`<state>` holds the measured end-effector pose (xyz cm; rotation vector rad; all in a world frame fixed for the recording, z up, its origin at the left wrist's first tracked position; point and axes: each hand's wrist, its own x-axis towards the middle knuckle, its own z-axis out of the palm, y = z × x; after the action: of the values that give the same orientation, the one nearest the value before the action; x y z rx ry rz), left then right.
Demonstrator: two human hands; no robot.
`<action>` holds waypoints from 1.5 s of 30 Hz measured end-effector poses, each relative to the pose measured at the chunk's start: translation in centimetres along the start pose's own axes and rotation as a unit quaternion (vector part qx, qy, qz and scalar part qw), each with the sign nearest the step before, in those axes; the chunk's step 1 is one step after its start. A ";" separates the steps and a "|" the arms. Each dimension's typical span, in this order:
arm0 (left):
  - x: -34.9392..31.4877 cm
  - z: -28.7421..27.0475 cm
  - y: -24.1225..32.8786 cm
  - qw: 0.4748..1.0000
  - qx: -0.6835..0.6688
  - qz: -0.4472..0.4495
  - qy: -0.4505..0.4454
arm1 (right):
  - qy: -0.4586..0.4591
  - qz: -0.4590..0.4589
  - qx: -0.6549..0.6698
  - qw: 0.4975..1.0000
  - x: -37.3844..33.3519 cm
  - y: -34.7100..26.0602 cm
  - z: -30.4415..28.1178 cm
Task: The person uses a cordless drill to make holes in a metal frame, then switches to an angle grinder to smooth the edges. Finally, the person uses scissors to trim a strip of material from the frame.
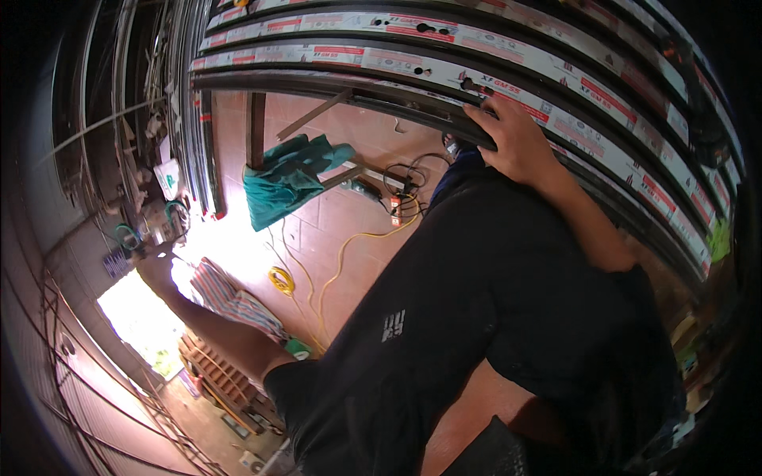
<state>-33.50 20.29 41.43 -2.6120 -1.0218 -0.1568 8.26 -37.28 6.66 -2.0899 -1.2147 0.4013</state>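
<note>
My right hand [516, 141] rests on the dark metal bar [429, 111] at the near edge of a metal rack. Its fingers are apart and slightly bent against the bar. Film-covered metal strips [492, 47], white with red print and a few dark holes, run in parallel rows beyond it. Far to the left, my left arm stretches toward a bright glare, and my left hand [156, 270] is near a cluster of small items [163, 226] beside upright metal bars. Glare and distance hide its fingers, so what it touches is unclear.
A green cloth [290, 178] hangs over a metal frame. Below lie a yellow cable [345, 246], a yellow coil [281, 279] and dark cords [413, 176] beside an orange-white box [396, 210]. Striped fabric [230, 297] and a brown slatted wooden piece [218, 373] stand lower left.
</note>
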 end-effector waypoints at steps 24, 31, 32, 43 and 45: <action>-6.6 16.1 36.1 0.809 -0.381 -0.236 0.381 | 0.014 -0.030 0.024 0.999 0.5 -0.1 -1.5; -11.0 20.5 29.2 0.449 -0.738 -0.414 0.286 | 0.024 -0.031 0.017 0.999 0.1 -0.1 -0.9; -12.4 20.8 29.8 0.380 -0.788 -0.422 0.236 | 0.016 -0.032 0.008 0.999 0.1 -0.1 -0.7; -17.6 20.2 40.6 -0.008 -0.934 -0.352 -0.057 | -0.044 -0.030 0.000 0.999 2.1 1.2 -2.7; -17.2 19.5 41.8 -0.010 -0.919 -0.394 -0.032 | -0.043 -0.030 0.000 0.999 2.2 0.9 -2.7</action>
<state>-18.25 -12.81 8.28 0.0059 0.6514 0.7604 11.50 -36.79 8.17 -2.0497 -1.3231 0.4672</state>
